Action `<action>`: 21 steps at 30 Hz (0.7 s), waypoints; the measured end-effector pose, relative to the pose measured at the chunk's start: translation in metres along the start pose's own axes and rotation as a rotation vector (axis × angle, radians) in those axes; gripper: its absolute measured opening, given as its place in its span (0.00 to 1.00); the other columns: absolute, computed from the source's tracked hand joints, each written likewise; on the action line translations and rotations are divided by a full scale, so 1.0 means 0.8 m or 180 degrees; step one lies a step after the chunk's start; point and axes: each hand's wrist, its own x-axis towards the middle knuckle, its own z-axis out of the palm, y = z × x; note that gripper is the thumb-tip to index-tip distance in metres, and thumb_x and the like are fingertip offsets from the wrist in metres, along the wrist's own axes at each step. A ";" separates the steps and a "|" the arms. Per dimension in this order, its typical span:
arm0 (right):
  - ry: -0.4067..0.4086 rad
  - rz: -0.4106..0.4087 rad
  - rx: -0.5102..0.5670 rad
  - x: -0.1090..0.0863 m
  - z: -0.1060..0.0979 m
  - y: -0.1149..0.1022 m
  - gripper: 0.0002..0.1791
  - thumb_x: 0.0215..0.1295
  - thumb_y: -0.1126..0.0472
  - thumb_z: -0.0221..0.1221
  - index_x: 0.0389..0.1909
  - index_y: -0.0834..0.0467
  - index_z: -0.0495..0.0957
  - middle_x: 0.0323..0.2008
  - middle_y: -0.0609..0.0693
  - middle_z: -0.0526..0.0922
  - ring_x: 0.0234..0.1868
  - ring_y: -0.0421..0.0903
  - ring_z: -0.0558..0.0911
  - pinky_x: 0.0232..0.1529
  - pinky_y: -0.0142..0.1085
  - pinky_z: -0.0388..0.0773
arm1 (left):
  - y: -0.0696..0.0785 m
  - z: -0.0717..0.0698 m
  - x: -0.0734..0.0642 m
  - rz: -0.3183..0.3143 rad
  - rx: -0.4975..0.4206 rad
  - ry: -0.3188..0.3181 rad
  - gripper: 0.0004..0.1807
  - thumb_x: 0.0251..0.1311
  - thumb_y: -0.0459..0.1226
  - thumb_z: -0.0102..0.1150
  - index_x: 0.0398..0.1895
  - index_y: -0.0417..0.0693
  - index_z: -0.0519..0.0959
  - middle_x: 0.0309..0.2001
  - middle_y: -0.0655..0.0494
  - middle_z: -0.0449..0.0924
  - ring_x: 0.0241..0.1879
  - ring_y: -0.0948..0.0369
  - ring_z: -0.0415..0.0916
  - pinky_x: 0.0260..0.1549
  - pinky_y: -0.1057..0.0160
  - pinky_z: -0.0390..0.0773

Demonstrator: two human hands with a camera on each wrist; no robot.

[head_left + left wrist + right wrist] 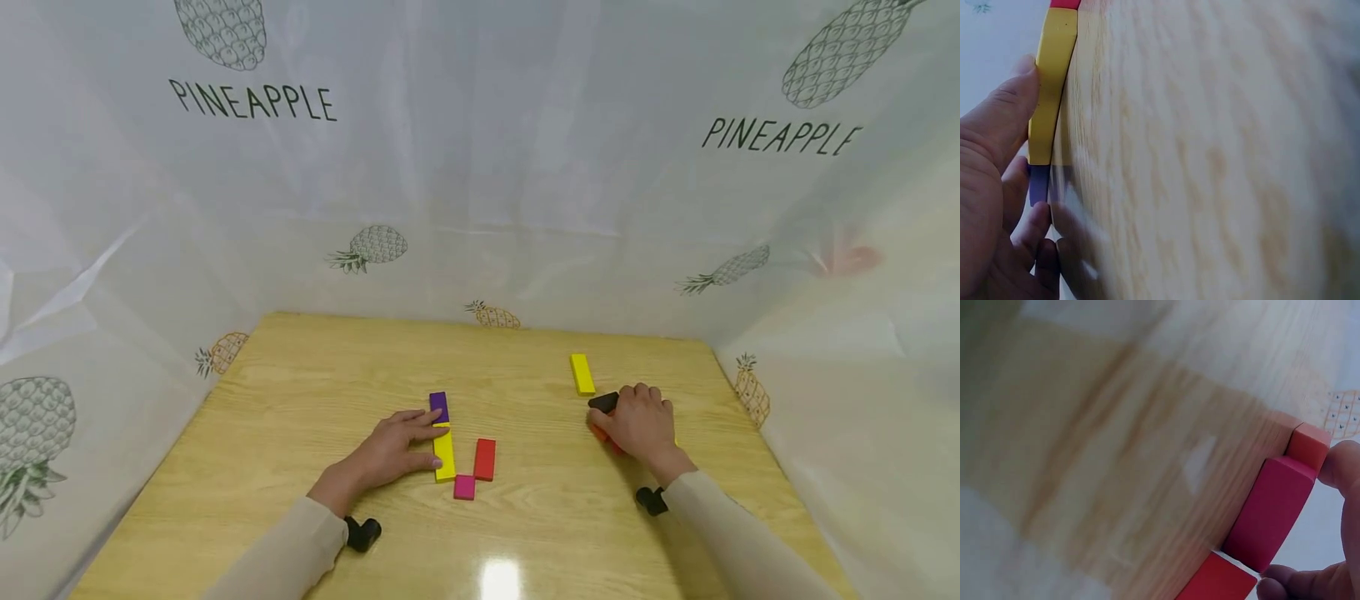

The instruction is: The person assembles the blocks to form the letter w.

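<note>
My left hand (397, 446) lies along a long yellow block (445, 454) and a purple block (439, 407) joined end to end. Its thumb presses the yellow side, its fingers are lightly bent, and fingertips reach the purple block. Close by on the right lie a magenta square block (464, 487) and a red block (485, 460). At the right, my right hand (637, 421) bends over a cluster of blocks, beside a black block (603, 402). In the right wrist view its thumb touches an orange block (1308, 447), and fingertips meet the end of a magenta block (1270, 512); I cannot tell whether it grips them.
A lone yellow block (582, 374) lies behind the right hand. Another red block (1219, 579) lies beside the magenta one. The wooden table (360, 358) is enclosed by a pale pineapple-print sheet (487, 167) at back and sides. A black wrist device (363, 533) sits under the left sleeve.
</note>
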 end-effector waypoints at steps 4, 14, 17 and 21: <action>-0.0060 0.0016 0.0067 -0.002 0.000 -0.005 0.36 0.69 0.36 0.61 0.37 0.72 0.77 0.36 0.66 0.77 0.40 0.65 0.74 0.41 0.60 0.75 | 0.002 -0.001 -0.002 0.0005 -0.0027 0.0000 0.32 0.69 0.55 0.66 0.74 0.57 0.77 0.82 0.58 0.61 0.82 0.43 0.53 0.76 0.27 0.47; -0.0060 -0.0607 0.0363 -0.012 0.006 -0.028 0.31 0.61 0.44 0.66 0.53 0.67 0.81 0.46 0.62 0.79 0.47 0.61 0.73 0.48 0.58 0.71 | 0.001 -0.003 -0.003 0.0047 0.0032 0.0036 0.32 0.69 0.54 0.66 0.73 0.55 0.77 0.82 0.55 0.62 0.81 0.42 0.54 0.75 0.27 0.49; -0.0064 -0.0936 0.0389 -0.014 0.006 -0.035 0.32 0.62 0.44 0.68 0.57 0.64 0.81 0.50 0.60 0.79 0.50 0.60 0.73 0.50 0.58 0.71 | 0.000 -0.002 -0.003 0.0042 0.0050 0.0043 0.32 0.69 0.54 0.66 0.73 0.55 0.77 0.82 0.55 0.62 0.81 0.42 0.54 0.75 0.27 0.49; -0.0081 -0.1083 0.0328 -0.017 0.006 -0.037 0.36 0.63 0.41 0.69 0.61 0.64 0.80 0.54 0.60 0.79 0.53 0.60 0.74 0.51 0.57 0.72 | 0.000 0.000 -0.002 0.0027 0.0031 0.0028 0.32 0.69 0.54 0.66 0.74 0.56 0.77 0.82 0.57 0.61 0.81 0.42 0.53 0.76 0.27 0.48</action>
